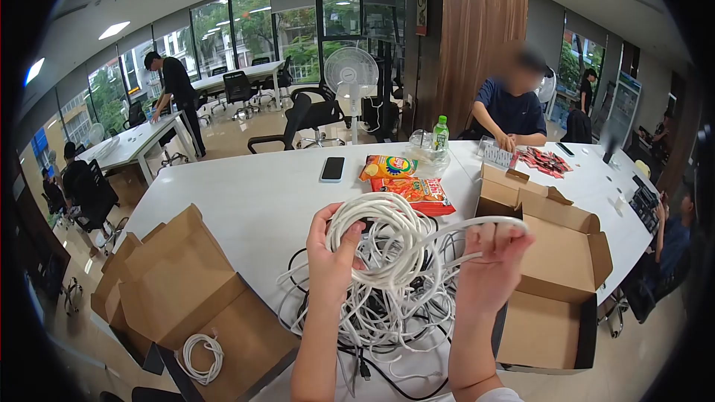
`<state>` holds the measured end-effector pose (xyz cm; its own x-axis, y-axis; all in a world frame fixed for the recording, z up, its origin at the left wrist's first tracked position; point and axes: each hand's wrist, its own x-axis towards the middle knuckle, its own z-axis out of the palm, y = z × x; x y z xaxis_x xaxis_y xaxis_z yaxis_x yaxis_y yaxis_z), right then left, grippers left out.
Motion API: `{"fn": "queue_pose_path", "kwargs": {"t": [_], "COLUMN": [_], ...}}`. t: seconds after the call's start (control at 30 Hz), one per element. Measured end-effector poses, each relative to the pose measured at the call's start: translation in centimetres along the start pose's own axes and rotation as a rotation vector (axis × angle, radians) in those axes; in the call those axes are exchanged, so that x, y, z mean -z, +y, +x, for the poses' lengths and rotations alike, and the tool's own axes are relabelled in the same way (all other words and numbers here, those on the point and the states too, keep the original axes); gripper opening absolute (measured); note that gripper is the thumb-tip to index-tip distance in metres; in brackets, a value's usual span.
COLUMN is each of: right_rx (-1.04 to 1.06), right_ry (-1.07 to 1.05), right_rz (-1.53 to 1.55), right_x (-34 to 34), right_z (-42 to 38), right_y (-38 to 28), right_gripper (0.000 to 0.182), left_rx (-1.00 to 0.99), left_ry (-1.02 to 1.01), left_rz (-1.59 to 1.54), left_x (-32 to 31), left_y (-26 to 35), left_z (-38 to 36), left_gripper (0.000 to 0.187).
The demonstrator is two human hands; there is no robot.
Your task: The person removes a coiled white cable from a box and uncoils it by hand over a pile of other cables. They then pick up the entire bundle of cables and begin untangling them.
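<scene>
A coil of white cable [383, 234] hangs above the middle of the table. My left hand [334, 242] is closed round the coil's left side, with the thumb across the loops. To the right, my right hand [493, 260] has its fingers closed on a stretch of the same white cable, which runs from the coil. Beneath both hands lies a tangled pile of white and black cables [387, 320]. An open cardboard box [160, 283] at the left holds a small white coil [202, 359]. Another open cardboard box [544, 327] is right of my right hand.
Behind the cables lie snack bags [413, 192], a phone [333, 170] and a green bottle [441, 134] on the white table [275, 171]. A person [514, 104] sits across, handling a clear box [495, 153] beside red packets [545, 161]. Other people are farther off.
</scene>
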<state>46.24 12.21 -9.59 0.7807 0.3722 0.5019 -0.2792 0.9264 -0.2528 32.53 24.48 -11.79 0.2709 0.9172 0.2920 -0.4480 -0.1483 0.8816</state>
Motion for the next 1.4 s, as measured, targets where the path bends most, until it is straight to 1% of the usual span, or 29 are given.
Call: {"fn": "queue_pose_path", "kwargs": {"t": [0.1,0.13,0.23,0.33,0.43,0.47,0.5,0.53,0.57,0.6,0.63,0.67,0.7,0.73,0.77,0.83,0.87,0.9,0.93,0.97,1.0,1.1,1.13,1.23,1.27,1.37,1.4], "right_rx": [-0.062,-0.092,-0.139,-0.154,-0.187,-0.165,-0.33,-0.494,-0.655,-0.686,-0.718,-0.715,-0.706,-0.706,-0.728,-0.871,-0.937,-0.996,-0.989,-0.987,-0.903,-0.793,-0.795,-0.661,-0.609,-0.58,-0.56], "right_ry": [-0.053,-0.013,-0.076,-0.045,-0.359,-0.475,-0.561,-0.646,-0.731,-0.962,-1.184,-1.273,-1.36,-1.329,-1.307,-1.059,-0.93,-0.801,-0.791,-0.786,-0.789,-0.804,-0.804,-0.825,-0.812,-0.814,-0.822], "right_rz": [0.202,0.213,0.142,-0.068,-0.561,-0.733,-0.747,-0.757,-0.763,-0.717,-0.667,-0.648,-0.636,-0.575,-0.576,-0.431,-0.392,-0.348,-0.358,-0.361,-0.541,-0.586,-0.569,-0.538,-0.485,-0.372,-0.415], "right_x": [-0.1,-0.4,0.7,2.0,4.0,5.0,4.9,4.7,4.4,3.7,3.3,3.3,3.1,2.8,3.1,3.3,3.2,3.1,3.4,3.6,2.6,2.6,2.1,2.1,1.6,1.5,1.4], "right_z": [0.6,0.8,1.6,2.4,3.1,3.5,3.4,3.2,3.2,3.6,3.7,3.3,2.9,2.5,2.5,2.1,2.0,2.0,2.1,2.1,1.5,0.7,0.7,0.7,0.6,1.2,1.4], "right_y": [-0.9,-1.1,-1.0,-0.5,-0.9,-0.9,-1.3,-1.9,-2.2,-2.4,-2.5,-2.4,-2.1,-1.6,-1.3,-0.5,-0.3,0.0,0.4,0.9,0.8,1.6,1.3,0.9,0.3,-0.8,-1.0], "right_gripper": [0.035,0.04,0.043,0.045,0.049,0.049,0.047,0.049,0.054,0.055,0.067,0.076,0.085,0.084,0.077,0.061,0.049,0.039,0.041,0.044,0.031,0.026,0.026,0.027,0.027,0.027,0.027], "left_rx": [0.077,0.062,-0.003,-0.121,-0.262,-0.304,-0.348,-0.346,-0.39,-0.439,-0.481,-0.482,-0.531,-0.575,-0.615,-0.522,-0.593,-0.614,-0.636,-0.606,-0.595,-0.591,-0.674,-0.477,-0.455,-0.339,-0.326], "left_ry": [-0.016,-0.006,0.032,0.111,0.206,0.229,0.252,0.26,0.265,0.266,0.266,0.268,0.282,0.29,0.291,0.348,0.361,0.353,0.346,0.321,0.313,0.32,0.341,0.388,0.397,0.401,0.419], "left_rz": [-0.07,-0.075,-0.088,-0.062,0.025,0.047,0.07,0.071,0.093,0.11,0.13,0.138,0.175,0.209,0.237,0.178,0.267,0.293,0.318,0.289,0.286,0.332,0.388,0.329,0.264,0.196,0.177], "left_x": [0.4,0.4,0.1,-0.2,-0.4,-0.3,-0.3,-0.3,-0.2,-0.1,-0.1,-0.1,0.0,0.3,0.3,-0.6,0.0,0.3,0.5,0.5,0.2,-0.4,-0.8,-1.0,-1.0,-0.1,0.0], "left_y": [-0.2,-0.1,0.1,0.5,1.1,1.3,1.6,1.8,1.8,1.8,1.8,1.8,1.6,1.1,0.6,1.3,0.4,-0.3,-1.1,-0.9,-0.7,-0.3,-0.3,0.4,0.4,0.3,0.4], "left_z": [0.5,0.4,0.2,-0.2,-0.8,-0.9,-1.0,-1.3,-1.4,-1.3,-1.4,-1.6,-1.5,-1.5,-1.4,-2.1,-1.8,-1.7,-1.6,-2.0,-2.2,-2.5,-2.2,-1.6,-1.3,-0.6,-0.6], "left_gripper": [0.039,0.039,0.038,0.036,0.035,0.035,0.035,0.034,0.033,0.033,0.032,0.034,0.035,0.036,0.037,0.044,0.046,0.047,0.048,0.048,0.049,0.05,0.046,0.04,0.037,0.038,0.039]}}
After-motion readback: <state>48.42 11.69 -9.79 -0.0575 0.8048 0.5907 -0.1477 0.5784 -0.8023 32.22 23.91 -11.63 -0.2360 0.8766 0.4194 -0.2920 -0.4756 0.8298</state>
